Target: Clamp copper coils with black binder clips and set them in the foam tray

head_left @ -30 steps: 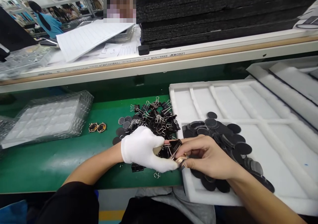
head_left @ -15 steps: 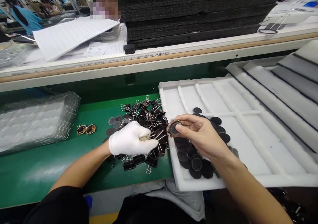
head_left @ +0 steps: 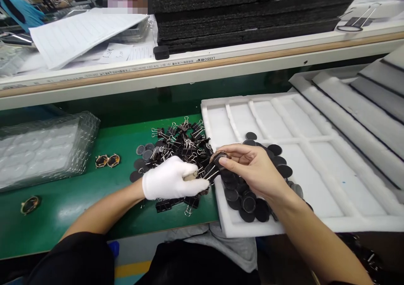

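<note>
My left hand (head_left: 173, 177), in a white glove, is closed on the wire handles of a black binder clip (head_left: 212, 171). Bare fingers of my right hand (head_left: 252, 165) pinch a round, gold-edged piece with a black disc (head_left: 220, 158) against it. The clip's jaw end meets the lower left edge of that piece; whether it grips the edge is hard to make out. Around my left hand lies a heap of binder clips (head_left: 186, 139). Beneath my right hand, loose black discs (head_left: 248, 203) lie in a white foam tray (head_left: 280, 230).
Two round gold-edged pieces (head_left: 107, 161) and a third one (head_left: 30, 205) lie on the green table (head_left: 104, 209). Clear plastic trays (head_left: 47, 150) are stacked at left, grey foam sheets (head_left: 353, 121) at right. A shelf ledge (head_left: 176, 76) crosses behind; people sit beyond.
My left hand has moved right with the binder clip, bringing it up to the round piece. The right hand stays nearly in place. The view has shifted slightly, showing another round piece at left.
</note>
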Demonstrator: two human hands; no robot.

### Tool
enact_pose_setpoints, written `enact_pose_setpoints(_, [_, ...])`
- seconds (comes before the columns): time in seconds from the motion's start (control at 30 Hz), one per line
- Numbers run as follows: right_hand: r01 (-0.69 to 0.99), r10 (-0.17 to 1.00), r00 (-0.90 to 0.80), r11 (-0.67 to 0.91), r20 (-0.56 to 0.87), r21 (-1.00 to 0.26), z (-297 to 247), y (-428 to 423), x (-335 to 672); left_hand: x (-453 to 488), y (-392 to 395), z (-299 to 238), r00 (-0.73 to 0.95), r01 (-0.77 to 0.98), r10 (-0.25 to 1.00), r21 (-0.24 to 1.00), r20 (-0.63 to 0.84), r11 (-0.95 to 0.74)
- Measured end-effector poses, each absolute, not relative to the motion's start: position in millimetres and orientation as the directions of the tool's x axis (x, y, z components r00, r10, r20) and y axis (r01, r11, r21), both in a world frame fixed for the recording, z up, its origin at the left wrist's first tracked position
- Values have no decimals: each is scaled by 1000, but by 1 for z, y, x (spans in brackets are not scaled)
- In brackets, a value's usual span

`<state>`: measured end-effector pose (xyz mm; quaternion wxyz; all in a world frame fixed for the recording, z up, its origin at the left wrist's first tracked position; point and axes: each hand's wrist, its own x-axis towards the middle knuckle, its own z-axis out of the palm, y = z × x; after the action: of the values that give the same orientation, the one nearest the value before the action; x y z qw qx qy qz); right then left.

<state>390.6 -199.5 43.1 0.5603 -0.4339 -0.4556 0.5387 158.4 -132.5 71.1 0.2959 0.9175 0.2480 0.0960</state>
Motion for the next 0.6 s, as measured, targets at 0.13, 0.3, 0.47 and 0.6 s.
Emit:
enact_pose_setpoints(0.13, [-428,997,26,-53,-70,-902,40,-194,397,147,-110,89,778,506,619,477,106,-719])
enact_pose_setpoints(0.3, [-669,983,78,-71,-165,-739,37,-187,397,130,-65,86,508,847,814,7,282,-531])
enact_pose_setpoints(0.47, [-718,974,-28,-176,-225,-673,37,-187,387,119,-52,85,679,712,711,70,183,-699])
enact_pose_setpoints(0.6, [-551,993,-70,-121,-99,-826,34,-192,378,131,-83,93,628,597,612,207,481,-775])
